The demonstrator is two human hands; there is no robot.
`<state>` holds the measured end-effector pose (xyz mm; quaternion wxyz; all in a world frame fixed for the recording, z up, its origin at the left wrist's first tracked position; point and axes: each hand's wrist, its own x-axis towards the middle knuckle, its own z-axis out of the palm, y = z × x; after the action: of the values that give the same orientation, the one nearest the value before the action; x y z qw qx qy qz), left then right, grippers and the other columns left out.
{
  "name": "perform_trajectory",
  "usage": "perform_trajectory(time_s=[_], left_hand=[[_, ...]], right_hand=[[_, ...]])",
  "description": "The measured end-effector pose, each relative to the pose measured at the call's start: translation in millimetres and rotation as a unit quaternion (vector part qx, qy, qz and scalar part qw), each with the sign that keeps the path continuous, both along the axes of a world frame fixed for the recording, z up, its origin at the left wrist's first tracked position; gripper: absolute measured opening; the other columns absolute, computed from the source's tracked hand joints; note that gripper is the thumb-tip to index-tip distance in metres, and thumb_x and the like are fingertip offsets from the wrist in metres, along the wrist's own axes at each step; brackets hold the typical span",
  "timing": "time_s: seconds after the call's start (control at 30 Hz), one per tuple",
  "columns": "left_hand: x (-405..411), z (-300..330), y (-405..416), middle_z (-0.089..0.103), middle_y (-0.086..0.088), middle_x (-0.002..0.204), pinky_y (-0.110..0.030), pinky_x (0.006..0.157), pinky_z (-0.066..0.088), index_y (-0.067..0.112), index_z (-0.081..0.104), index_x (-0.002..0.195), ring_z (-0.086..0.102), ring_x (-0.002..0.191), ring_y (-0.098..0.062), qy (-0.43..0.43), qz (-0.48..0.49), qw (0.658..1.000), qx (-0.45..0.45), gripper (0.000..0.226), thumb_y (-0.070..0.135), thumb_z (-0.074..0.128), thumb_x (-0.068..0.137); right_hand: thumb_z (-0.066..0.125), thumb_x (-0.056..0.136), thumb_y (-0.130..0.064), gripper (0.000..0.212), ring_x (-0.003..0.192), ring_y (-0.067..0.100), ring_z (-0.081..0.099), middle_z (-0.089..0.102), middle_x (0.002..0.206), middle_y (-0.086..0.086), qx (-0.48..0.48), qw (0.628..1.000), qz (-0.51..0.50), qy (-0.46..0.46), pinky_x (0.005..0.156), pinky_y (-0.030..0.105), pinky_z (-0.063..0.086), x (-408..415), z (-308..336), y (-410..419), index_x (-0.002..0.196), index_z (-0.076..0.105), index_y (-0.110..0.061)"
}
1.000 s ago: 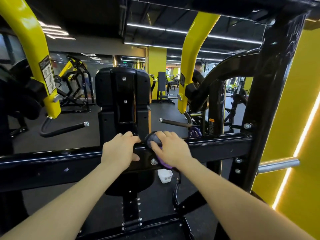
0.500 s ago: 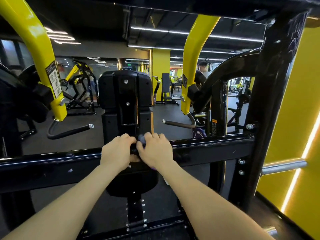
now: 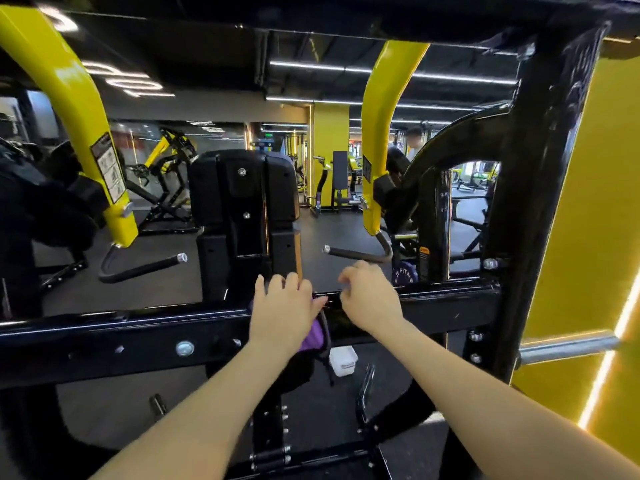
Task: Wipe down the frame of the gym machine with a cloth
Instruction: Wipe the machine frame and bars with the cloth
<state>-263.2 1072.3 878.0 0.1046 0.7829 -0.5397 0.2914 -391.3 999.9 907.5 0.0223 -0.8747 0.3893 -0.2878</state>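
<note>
Left grip (image 3: 284,306) presses purple cloth (image 3: 314,336) onto black crossbar (image 3: 104,344); right grip (image 3: 369,299) loosely curled, holding nothing, gym behind.

At our three o'clock stands a yellow wall (image 3: 588,202) with a glowing light strip (image 3: 604,368); ceiling lights (image 3: 346,69) at twelve, over dark floor (image 3: 346,233).
</note>
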Motion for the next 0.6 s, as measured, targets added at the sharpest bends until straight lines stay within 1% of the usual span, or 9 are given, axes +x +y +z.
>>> perform_trajectory(time_s=[0.03,0.1,0.27,0.33,0.4,0.43,0.5,0.53,0.6], left_hand=[[10,-3,4,0.063,-0.003,0.089,-0.049,0.089,0.049,0.019,0.069,0.092,0.061,0.084,-0.027,-0.032,-0.024,0.999,-0.017,0.054,0.054,0.028,0.089],[38,-4,20,0.062,-0.004,0.080,-0.044,0.076,0.052,0.017,0.069,0.086,0.061,0.074,-0.028,-0.062,-0.033,0.997,-0.018,0.052,0.050,0.029,0.087],[114,1,80,0.060,-0.010,0.073,-0.038,0.055,0.049,0.013,0.068,0.077,0.058,0.063,-0.033,-0.076,0.062,0.995,0.003,0.051,0.043,0.028,0.089],[119,1,84,0.059,-0.012,0.070,-0.037,0.050,0.048,0.010,0.065,0.071,0.056,0.059,-0.034,-0.057,0.083,0.994,-0.039,0.050,0.040,0.029,0.089],[104,1,69,0.058,-0.011,0.068,-0.034,0.049,0.046,0.008,0.061,0.066,0.055,0.059,-0.034,-0.043,0.078,0.992,-0.085,0.048,0.038,0.030,0.089],[88,1,56,0.058,-0.010,0.070,-0.034,0.051,0.045,0.009,0.061,0.067,0.055,0.062,-0.033,-0.047,0.069,0.993,-0.085,0.047,0.037,0.029,0.089],[57,-5,22,0.057,-0.008,0.080,-0.037,0.061,0.047,0.013,0.062,0.078,0.055,0.073,-0.032,-0.079,0.017,0.996,-0.050,0.047,0.033,0.021,0.089],[39,-6,10,0.057,-0.007,0.081,-0.039,0.064,0.047,0.014,0.061,0.079,0.055,0.074,-0.032,-0.082,0.003,0.996,-0.032,0.043,0.030,0.021,0.088],[17,-5,-2,0.059,-0.005,0.077,-0.036,0.060,0.049,0.015,0.062,0.075,0.056,0.068,-0.028,-0.061,-0.023,0.997,-0.047,0.030,0.026,0.036,0.086]], right_hand=[[0.049,0.089,-0.013,0.029,0.112,0.027,0.046,0.054,0.116,0.008,-0.016,1.000,0.011,0.004,0.086,0.038,0.046,3,-2,3,0.115,0.062,-0.012],[0.049,0.089,-0.013,0.026,0.106,0.027,0.049,0.056,0.111,0.006,-0.053,0.998,0.033,0.012,0.082,0.036,0.044,15,-3,10,0.111,0.063,-0.013],[0.046,0.092,-0.011,0.025,0.098,0.025,0.054,0.059,0.106,0.005,-0.096,0.992,0.067,0.048,0.074,0.032,0.040,37,-9,20,0.105,0.066,-0.012],[0.044,0.093,-0.011,0.025,0.097,0.025,0.054,0.059,0.105,0.005,-0.093,0.992,0.067,0.044,0.072,0.031,0.038,37,-11,21,0.104,0.067,-0.012],[0.044,0.092,-0.011,0.026,0.097,0.025,0.055,0.059,0.105,0.006,-0.088,0.993,0.069,0.037,0.072,0.031,0.038,38,-10,22,0.104,0.067,-0.011],[0.045,0.092,-0.011,0.026,0.097,0.025,0.055,0.058,0.104,0.006,-0.088,0.993,0.069,0.037,0.073,0.032,0.039,38,-9,23,0.104,0.067,-0.011],[0.045,0.091,-0.012,0.024,0.097,0.027,0.055,0.058,0.103,0.007,-0.088,0.993,0.067,0.034,0.073,0.033,0.038,37,-9,24,0.102,0.066,-0.009],[0.044,0.092,-0.012,0.023,0.096,0.028,0.055,0.058,0.102,0.008,-0.088,0.993,0.064,0.036,0.072,0.033,0.036,37,-9,24,0.100,0.065,-0.008],[0.041,0.093,-0.012,0.024,0.096,0.029,0.056,0.057,0.101,0.009,-0.084,0.994,0.055,0.047,0.071,0.033,0.035,35,-8,25,0.098,0.064,-0.007]])
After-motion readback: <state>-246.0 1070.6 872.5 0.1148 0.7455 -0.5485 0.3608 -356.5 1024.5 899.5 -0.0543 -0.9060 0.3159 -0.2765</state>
